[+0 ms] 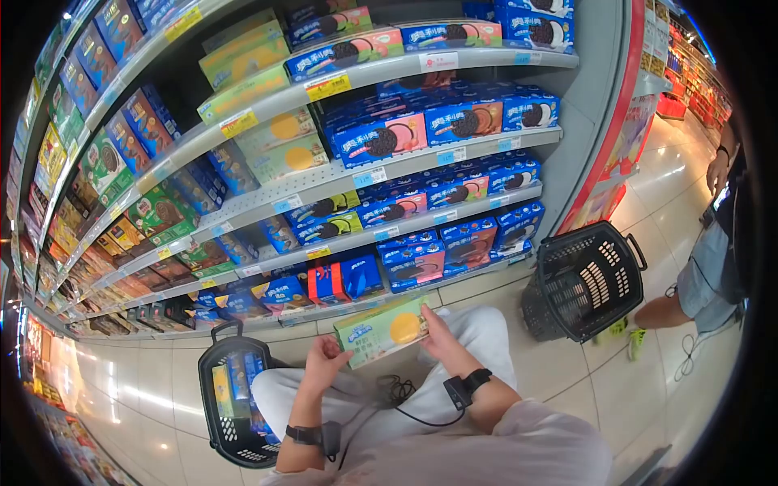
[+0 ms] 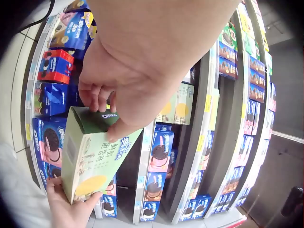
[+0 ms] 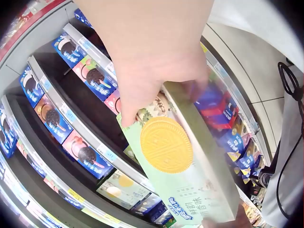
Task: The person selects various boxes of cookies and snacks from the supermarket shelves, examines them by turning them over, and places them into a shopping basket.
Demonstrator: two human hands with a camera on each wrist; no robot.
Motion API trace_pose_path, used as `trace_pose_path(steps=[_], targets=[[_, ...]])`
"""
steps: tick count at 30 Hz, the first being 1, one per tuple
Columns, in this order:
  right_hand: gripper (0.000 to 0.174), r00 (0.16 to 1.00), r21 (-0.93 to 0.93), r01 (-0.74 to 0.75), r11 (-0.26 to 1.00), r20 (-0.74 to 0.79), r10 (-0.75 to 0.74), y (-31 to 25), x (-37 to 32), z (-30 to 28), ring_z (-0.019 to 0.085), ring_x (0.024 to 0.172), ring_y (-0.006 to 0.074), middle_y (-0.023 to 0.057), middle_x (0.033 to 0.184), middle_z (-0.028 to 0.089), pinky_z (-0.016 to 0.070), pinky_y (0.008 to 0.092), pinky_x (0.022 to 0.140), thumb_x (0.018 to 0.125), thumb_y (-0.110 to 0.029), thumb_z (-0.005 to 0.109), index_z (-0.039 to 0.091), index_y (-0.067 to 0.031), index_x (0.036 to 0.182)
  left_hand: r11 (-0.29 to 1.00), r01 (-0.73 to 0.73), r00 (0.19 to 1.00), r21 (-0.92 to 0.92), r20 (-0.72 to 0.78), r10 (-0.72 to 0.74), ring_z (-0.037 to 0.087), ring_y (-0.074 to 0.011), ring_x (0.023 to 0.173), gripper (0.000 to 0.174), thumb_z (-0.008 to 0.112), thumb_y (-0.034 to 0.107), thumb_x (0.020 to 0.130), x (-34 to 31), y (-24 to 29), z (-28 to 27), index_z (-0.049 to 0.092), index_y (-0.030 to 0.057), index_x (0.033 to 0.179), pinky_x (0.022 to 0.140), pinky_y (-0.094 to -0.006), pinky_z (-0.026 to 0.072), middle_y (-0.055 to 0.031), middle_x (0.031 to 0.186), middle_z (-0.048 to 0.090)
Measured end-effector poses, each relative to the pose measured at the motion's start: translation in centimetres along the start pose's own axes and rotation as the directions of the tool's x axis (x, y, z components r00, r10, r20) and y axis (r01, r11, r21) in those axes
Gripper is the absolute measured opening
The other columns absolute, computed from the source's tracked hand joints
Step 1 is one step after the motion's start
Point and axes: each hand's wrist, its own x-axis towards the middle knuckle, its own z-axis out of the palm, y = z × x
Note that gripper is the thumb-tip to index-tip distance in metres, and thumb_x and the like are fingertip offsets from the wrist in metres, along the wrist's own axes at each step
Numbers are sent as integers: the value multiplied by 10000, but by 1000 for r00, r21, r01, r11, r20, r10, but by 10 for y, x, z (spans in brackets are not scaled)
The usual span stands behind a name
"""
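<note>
A pale green Oreo cookie box (image 1: 379, 338) with a round yellow cookie printed on its front is held level above the person's lap. My left hand (image 1: 326, 362) pinches its left end, the thumb on the printed face and the fingers curled at the end panel. At the other end, my right hand (image 1: 440, 334) grips the box, thumb on the front. In the left wrist view, the box's end flap (image 2: 90, 118) sits under the left fingers. The right wrist view shows the cookie picture (image 3: 166, 145) facing up, with the left fingertips at the far end.
Shelves (image 1: 478, 146) of blue Oreo boxes curve ahead. A black basket (image 1: 212, 405) with several packs stands left of the crossed legs; another black basket (image 1: 551, 324) stands right. Cables (image 1: 397, 390) lie by the lap. Another person (image 1: 705, 267) stands at far right.
</note>
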Motion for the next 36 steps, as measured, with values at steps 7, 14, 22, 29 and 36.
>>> trace_pose_path(steps=[7, 14, 22, 29, 36], targets=[[382, 999, 26, -43, 999, 9, 43, 4, 5, -3, 595, 1006, 196, 57, 1104, 597, 485, 384, 857, 920, -373, 518, 493, -92, 1178, 1000, 15, 1000, 22, 20, -15, 468, -54, 706, 382, 750, 42, 716, -6, 2, -5, 470, 35, 975, 631, -199, 426, 15, 790, 500], [350, 997, 47, -65, 997, 45, 63, 6, 0, 8, 595, 1013, 215, 74, 1130, 589, 485, 401, 869, 951, -342, 464, 490, -77, 1178, 970, -58, 990, 237, -111, 86, 568, -151, 873, 482, 760, 103, 715, -7, -4, -11, 471, -7, 1085, 743, -275, 478, -92, 959, 577], [409, 984, -6, -113, 994, 135, 113, 14, -6, 22, 540, 1106, 227, 84, 1183, 557, 426, 406, 953, 977, -389, 375, 453, -79, 1232, 997, -3, 1000, 73, 0, 3, 568, -232, 1039, 634, 733, 184, 756, -24, 14, -6, 408, -61, 1242, 891, -327, 451, -182, 1136, 574], [568, 947, -322, -85, 943, 269, 177, 24, -22, 36, 467, 1191, 233, 78, 1322, 468, 392, 432, 957, 969, -512, 230, 346, -112, 1355, 999, -30, 959, 15, -283, 33, 553, -219, 1046, 542, 614, 249, 868, -27, 8, -31, 398, -45, 1269, 895, -325, 434, -175, 1163, 558], [585, 892, -499, -81, 863, 350, 287, 17, -20, 38, 524, 1042, 186, 73, 1186, 534, 427, 346, 848, 948, -546, 286, 396, -131, 1346, 960, -72, 860, -270, -504, -77, 596, -214, 982, 424, 481, 271, 937, -62, 11, -113, 425, 14, 1269, 784, -335, 494, -123, 1173, 556]])
